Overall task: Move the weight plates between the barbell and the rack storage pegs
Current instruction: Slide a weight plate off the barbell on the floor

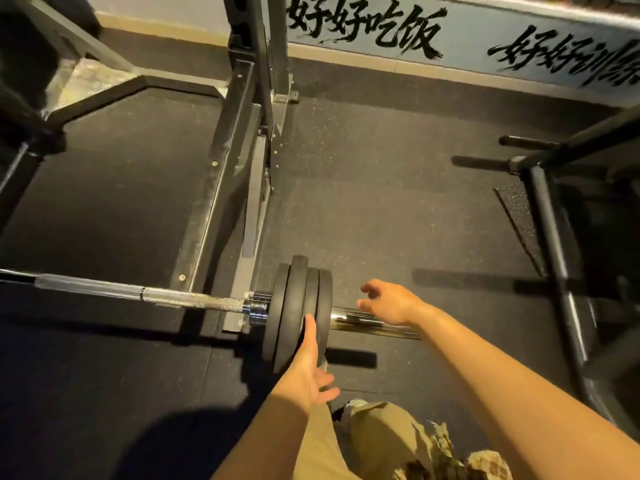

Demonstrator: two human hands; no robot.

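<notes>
A chrome barbell (194,300) lies low across the dark floor, its right sleeve (349,318) pointing toward me. Several black weight plates (294,299) sit side by side on that sleeve against the collar. My left hand (308,368) lies against the near rim of the outer plates, thumb up along the edge and fingers spread below. My right hand (388,303) hovers just above the bare sleeve to the right of the plates, fingers loosely curled and holding nothing.
The rack's grey upright and base frame (242,168) stand behind the barbell. A second black frame with horizontal pegs (526,143) stands at the right. A wall banner with black brush lettering (450,32) runs along the back. My trouser leg (377,441) is at the bottom.
</notes>
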